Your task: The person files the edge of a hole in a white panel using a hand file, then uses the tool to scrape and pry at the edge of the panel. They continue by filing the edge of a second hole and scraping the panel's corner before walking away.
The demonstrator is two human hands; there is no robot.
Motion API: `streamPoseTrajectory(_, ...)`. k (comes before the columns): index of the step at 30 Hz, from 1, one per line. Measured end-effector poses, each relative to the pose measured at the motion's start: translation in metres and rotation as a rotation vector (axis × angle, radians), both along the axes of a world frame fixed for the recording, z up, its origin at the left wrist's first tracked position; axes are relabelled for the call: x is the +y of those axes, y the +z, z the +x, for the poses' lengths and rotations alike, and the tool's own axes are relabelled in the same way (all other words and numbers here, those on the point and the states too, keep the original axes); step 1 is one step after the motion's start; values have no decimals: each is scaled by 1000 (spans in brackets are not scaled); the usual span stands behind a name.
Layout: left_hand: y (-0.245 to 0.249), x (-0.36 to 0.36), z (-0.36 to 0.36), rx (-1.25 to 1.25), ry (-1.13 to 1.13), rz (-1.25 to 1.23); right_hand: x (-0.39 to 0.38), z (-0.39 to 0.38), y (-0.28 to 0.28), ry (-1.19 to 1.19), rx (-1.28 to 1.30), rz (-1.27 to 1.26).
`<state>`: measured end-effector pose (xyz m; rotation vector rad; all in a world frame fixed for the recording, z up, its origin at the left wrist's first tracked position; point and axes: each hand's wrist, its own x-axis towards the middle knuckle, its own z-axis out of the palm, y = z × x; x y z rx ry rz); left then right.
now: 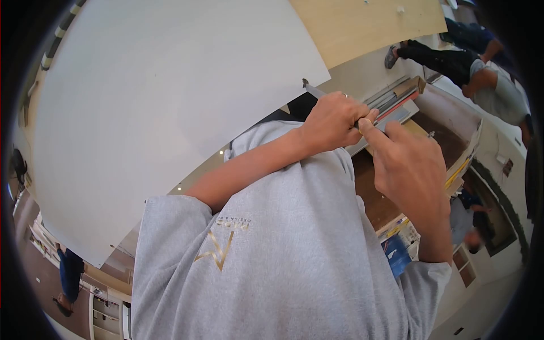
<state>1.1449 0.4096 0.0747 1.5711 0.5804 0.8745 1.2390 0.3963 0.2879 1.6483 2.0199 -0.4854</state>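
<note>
A slim grey tool (315, 90) with a dark tip sticks out of my left hand (334, 122), whose fingers are wrapped round it. Its dark tip lies at the edge of a large white panel (170, 85), near the panel's corner. My right hand (405, 164) is closed against the other side of my left hand, thumb and fingers pinched at a small dark end. What that end belongs to is mostly hidden by the fingers.
A pale wooden board (374, 25) lies beyond the panel. Long grey and red strips (396, 105) lie behind my hands. People are at the upper right (453, 62), lower right (467, 221) and lower left (70, 275). Shelves (107, 317) stand at the lower left.
</note>
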Motion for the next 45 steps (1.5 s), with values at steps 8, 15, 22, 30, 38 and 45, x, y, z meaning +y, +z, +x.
streamPoseTrajectory(8,5,4,-1,-14,-30,4,0,0,3,-38,40,-5)
streamPoseTrajectory(15,7,9,-4,69,-163,-11,0,2,4,-97,57,-45)
streamPoseTrajectory(22,-8,1,1,27,-91,64,-18,6,-15,-142,82,-3)
streamPoseTrajectory(30,7,5,-12,72,-84,148,-29,11,-2,-76,110,235)
streamPoseTrajectory(38,-33,32,-93,203,94,326,-96,33,-18,-759,540,454)
streamPoseTrajectory(45,-19,79,-117,412,37,671,-147,14,-68,-1146,689,483)
